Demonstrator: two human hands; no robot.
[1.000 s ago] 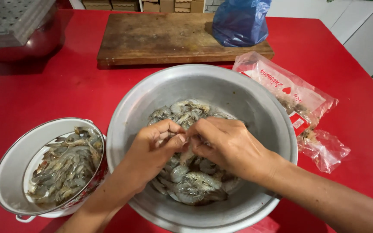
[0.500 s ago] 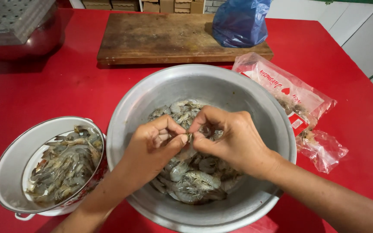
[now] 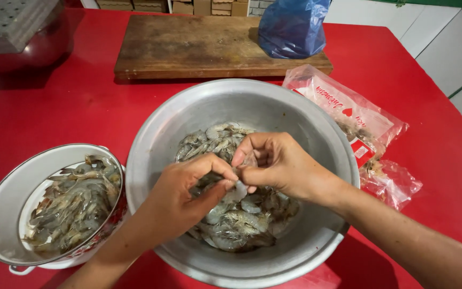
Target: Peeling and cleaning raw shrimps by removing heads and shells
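A large metal bowl point(image 3: 295, 107) sits in front of me on the red table, with a heap of raw grey shrimp point(image 3: 215, 139) in it. Both my hands meet above the heap. My left hand point(image 3: 185, 195) and my right hand point(image 3: 276, 166) pinch the same single pale shrimp point(image 3: 240, 190) between thumbs and fingertips. A white enamel pot point(image 3: 6, 214) at the left holds several more shrimp point(image 3: 70, 206).
A wooden cutting board point(image 3: 188, 45) lies at the back with a blue plastic bag point(image 3: 292, 27) on its right end. Clear plastic bags with red print point(image 3: 354, 115) lie right of the bowl. A dark metal pot point(image 3: 22, 37) stands at the back left.
My right hand has lifted and curled its fingers over the shrimp. Both hands stay together above the bowl, working on the one shrimp.
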